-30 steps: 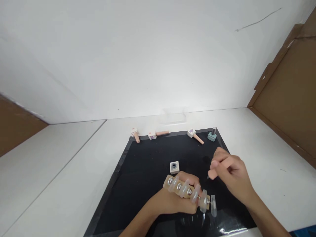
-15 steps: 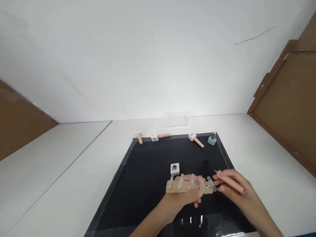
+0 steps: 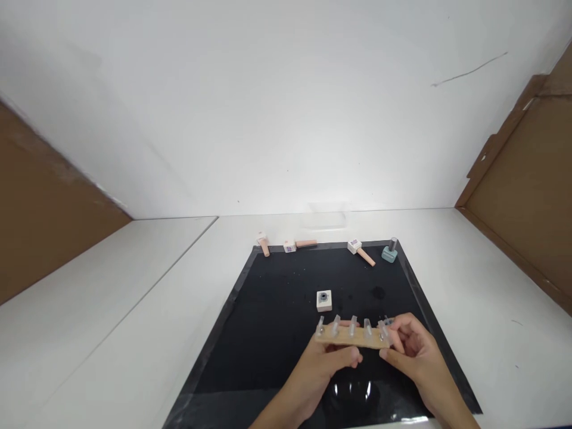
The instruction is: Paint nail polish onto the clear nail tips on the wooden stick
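Note:
My left hand [image 3: 328, 360] grips a small wooden strip [image 3: 351, 337] from below, held level over the black mat [image 3: 268, 333]. Several clear false nail tips [image 3: 353, 325] stand up along the strip. My right hand [image 3: 409, 348] is closed at the strip's right end, fingers pinched against the last nail tip; the thin brush it held earlier is mostly hidden. An open white polish bottle [image 3: 324, 300] stands on the mat just beyond the strip.
Along the mat's far edge lie white polish bottles with pink caps [image 3: 263, 244] [image 3: 297, 245] [image 3: 360, 249] and a teal bottle [image 3: 389, 252] stands upright. White tabletop [image 3: 111, 310] surrounds the mat. Brown cardboard panels [image 3: 527, 196] stand at right and left.
The strip has turned from tilted with nails facing me to level with nails upright. My right hand moved left and down from above the mat onto the strip's right end.

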Tool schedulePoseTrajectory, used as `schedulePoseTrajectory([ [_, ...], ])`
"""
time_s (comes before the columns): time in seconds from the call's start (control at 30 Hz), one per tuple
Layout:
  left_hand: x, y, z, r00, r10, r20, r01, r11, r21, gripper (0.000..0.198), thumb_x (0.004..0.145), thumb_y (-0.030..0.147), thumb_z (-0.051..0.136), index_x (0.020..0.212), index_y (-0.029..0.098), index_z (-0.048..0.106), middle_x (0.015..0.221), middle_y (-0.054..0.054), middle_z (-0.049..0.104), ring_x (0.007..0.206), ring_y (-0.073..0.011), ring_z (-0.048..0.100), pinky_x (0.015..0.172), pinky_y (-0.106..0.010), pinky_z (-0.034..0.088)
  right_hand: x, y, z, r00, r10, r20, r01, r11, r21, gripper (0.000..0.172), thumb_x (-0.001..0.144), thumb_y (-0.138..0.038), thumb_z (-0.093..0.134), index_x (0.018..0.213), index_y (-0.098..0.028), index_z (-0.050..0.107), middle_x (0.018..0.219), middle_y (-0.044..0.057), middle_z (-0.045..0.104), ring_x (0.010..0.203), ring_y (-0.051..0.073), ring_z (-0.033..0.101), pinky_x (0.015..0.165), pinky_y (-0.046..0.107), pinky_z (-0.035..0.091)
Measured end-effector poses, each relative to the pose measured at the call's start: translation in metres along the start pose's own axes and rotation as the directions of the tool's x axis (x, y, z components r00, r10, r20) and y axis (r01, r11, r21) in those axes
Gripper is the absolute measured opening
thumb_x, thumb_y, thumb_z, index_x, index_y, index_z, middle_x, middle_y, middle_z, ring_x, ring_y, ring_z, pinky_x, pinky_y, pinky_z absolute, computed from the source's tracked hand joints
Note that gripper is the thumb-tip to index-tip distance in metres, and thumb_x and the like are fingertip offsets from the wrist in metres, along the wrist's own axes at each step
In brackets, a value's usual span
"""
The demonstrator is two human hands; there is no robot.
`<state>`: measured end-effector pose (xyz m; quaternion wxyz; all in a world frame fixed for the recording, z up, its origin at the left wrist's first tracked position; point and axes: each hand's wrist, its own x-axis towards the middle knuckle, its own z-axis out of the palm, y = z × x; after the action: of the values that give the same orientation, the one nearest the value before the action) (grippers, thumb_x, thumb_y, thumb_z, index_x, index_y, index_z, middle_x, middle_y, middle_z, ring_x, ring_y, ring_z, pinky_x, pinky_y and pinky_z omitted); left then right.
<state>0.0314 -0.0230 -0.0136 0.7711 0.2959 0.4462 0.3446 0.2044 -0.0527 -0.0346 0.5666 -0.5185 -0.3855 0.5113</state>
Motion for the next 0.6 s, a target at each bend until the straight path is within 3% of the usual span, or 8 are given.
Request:
schedulePoseTrajectory([
  [0.1,-0.001,-0.002,-0.015,0.994,0.105,-0.042,-0.101,0.991,0.091,0.044,0.048,0.033,0.084,0.080,0.017,0.059,0.064,0.004,0.061,0.061,-0.0102,0.055,0.063,-0.022,0.042,-0.001,0.003,-0.003,0.999,-0.031,-0.024,0.030,1.000,-0.008,0.028,0.056,-0.024,0.081,0.070,-0.023,0.056,0.053,-0.008,0.042,0.058,0.013,0.053,0.067,0.024,0.050],
  [0.23,-0.003,-0.001,-0.032,0.975,0.223,0.003,-0.210,0.914,0.346,0.038,0.049,0.036,0.081,0.070,0.017,0.056,0.062,0.004,0.057,0.058,-0.0095,0.049,0.056,-0.021,0.038,-0.001,-0.008,-0.005,0.997,-0.009,0.076,0.017,0.994,-0.104,0.024,0.060,-0.020,0.076,0.070,-0.022,0.054,0.057,-0.006,0.049,0.072,0.019,0.061,0.073,0.030,0.051],
  [0.33,-0.007,0.001,-0.038,0.950,0.311,0.032,-0.271,0.766,0.584,0.030,0.052,0.034,0.078,0.068,0.017,0.059,0.071,0.000,0.062,0.067,-0.0152,0.054,0.063,-0.026,0.041,-0.001,-0.018,-0.007,0.986,-0.033,0.161,0.077,0.959,-0.273,0.021,0.063,-0.014,0.068,0.063,-0.023,0.049,0.056,-0.006,0.048,0.074,0.021,0.063,0.074,0.032,0.050],
  [0.43,-0.009,0.001,-0.041,0.911,0.406,0.073,-0.317,0.577,0.752,0.019,0.056,0.029,0.076,0.067,0.018,0.063,0.080,-0.004,0.064,0.080,-0.0209,0.057,0.074,-0.031,0.044,-0.002,-0.020,-0.015,0.977,-0.031,0.212,0.126,0.885,-0.449,0.024,0.064,-0.012,0.064,0.057,-0.022,0.043,0.065,-0.001,0.059,0.077,0.023,0.064,0.073,0.033,0.048],
  [0.6,-0.005,-0.005,-0.043,0.869,0.466,0.168,-0.349,0.335,0.875,0.016,0.057,0.023,0.078,0.067,0.020,0.066,0.080,-0.004,0.062,0.088,-0.0233,0.053,0.080,-0.035,0.043,-0.001,-0.016,-0.039,0.985,-0.028,0.171,0.105,0.882,-0.460,0.020,0.068,-0.019,0.067,0.061,-0.023,0.049,0.064,0.000,0.062,0.087,0.027,0.066,0.071,0.033,0.050],
])
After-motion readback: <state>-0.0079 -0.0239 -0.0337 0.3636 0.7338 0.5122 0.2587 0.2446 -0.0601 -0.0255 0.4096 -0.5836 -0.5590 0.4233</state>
